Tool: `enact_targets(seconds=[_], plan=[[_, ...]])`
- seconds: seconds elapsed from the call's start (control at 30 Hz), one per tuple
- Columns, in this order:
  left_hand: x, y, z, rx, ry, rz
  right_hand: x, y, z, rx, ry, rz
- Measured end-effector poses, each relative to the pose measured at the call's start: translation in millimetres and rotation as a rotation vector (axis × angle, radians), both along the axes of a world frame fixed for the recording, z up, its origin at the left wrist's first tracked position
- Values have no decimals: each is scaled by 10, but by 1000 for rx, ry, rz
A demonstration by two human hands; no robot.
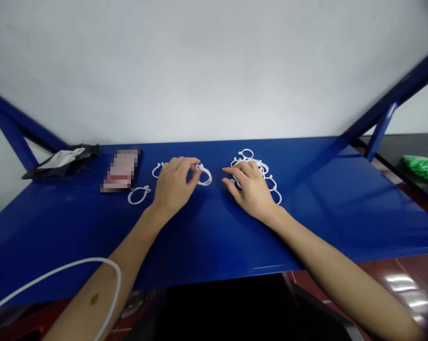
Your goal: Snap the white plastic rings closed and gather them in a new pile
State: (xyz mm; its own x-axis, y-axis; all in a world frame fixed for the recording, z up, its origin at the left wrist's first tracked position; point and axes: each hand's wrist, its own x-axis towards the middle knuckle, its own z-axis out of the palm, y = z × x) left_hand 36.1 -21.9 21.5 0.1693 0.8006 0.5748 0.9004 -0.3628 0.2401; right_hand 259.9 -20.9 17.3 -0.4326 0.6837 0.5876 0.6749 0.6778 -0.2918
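The person's left hand (173, 184) rests on a blue table (323, 208). Its thumb and first finger pinch a white ring (204, 174), which lies on the table at the hand's 2 o'clock. Another white ring end (157, 169) peeks out at the hand's 10 o'clock. A single loose ring (139, 195) lies flat at its 8 o'clock, just beside the wrist.

The right hand (251, 187) lies palm down with its fingers spread on a pile of white rings (267, 175). The pile reaches out from under the hand toward 12 and 3 o'clock.

Far off at the left hand's 9 o'clock sit a small blurred box (121, 169) and a black bag (62, 160). A white cable (71, 265) curves over the left forearm.
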Motion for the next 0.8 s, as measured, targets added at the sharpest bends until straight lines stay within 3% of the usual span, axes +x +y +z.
enact_targets(seconds=[0.17,0.43,0.6,0.8], plan=[[207,-111,-76,-53,-68,-201,-88,-47,-49,-152,-19,88],[201,-118,-61,-53,-101,-202,-106,-95,0,-332,150,103],[180,-114,-29,-111,-145,-228,-97,-71,-52,-286,117,46],[83,-56,1,-349,-115,-156,-41,4,-77,-240,160,4]])
